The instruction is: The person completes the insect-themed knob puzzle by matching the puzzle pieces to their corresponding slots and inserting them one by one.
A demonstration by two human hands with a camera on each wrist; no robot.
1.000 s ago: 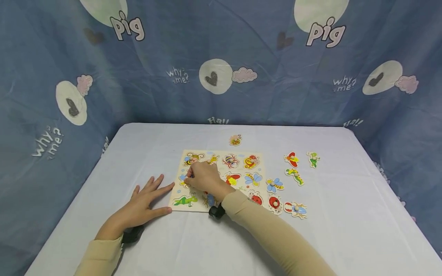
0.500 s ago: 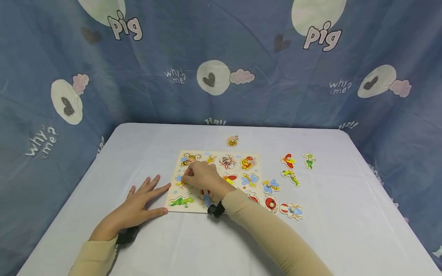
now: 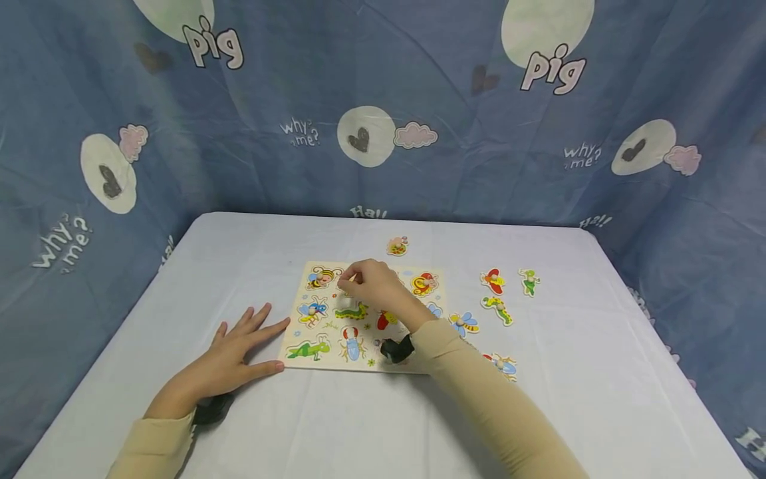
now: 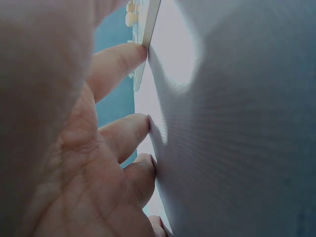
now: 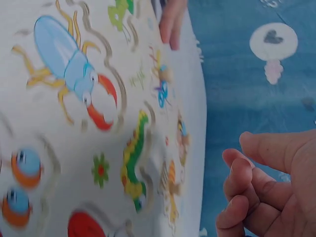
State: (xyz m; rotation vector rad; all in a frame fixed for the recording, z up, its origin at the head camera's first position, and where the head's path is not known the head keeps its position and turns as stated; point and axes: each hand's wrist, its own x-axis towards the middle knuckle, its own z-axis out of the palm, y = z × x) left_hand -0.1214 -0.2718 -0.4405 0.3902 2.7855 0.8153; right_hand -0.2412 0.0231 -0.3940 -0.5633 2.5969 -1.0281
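- Resting with fingers spread on the tabletop [image 3: 251, 259], the left hand [image 3: 233, 346] touches the left edge of the puzzle board [image 3: 353, 367] with its index fingertip; the thumb tip lies at the board's near left corner.
- Right hand [image 3: 377, 286]: above the board's far row, fingers loosely bent, nothing seen between thumb and fingertips.
- Board: flat, near the middle of the tabletop. A bee piece [image 3: 322, 277] occupies its far left corner, with a blue mosquito piece [image 3: 313, 311] just nearer along the left edge.
- Unfilled: the caterpillar recess [image 3: 352, 311] and beetle recess [image 3: 352, 344], each bearing a printed picture.
- Loose pieces: a yellow piece [image 3: 397, 247] between board and tabletop's far edge; a green insect piece [image 3: 529, 282] towards the far right corner, with a red-winged piece [image 3: 493, 281] and caterpillar piece [image 3: 498, 311] near it; a blue-winged piece [image 3: 464, 324] beside the board's right edge; a beetle piece [image 3: 503, 364] nearer, partly hidden by the right sleeve [image 3: 491, 406].
- Technique, as judged: fitting appears to proceed piece by piece. Pinch each knob, turn the outline to match the print before lowering, then press evenly; light left-hand contact should prevent sliding.
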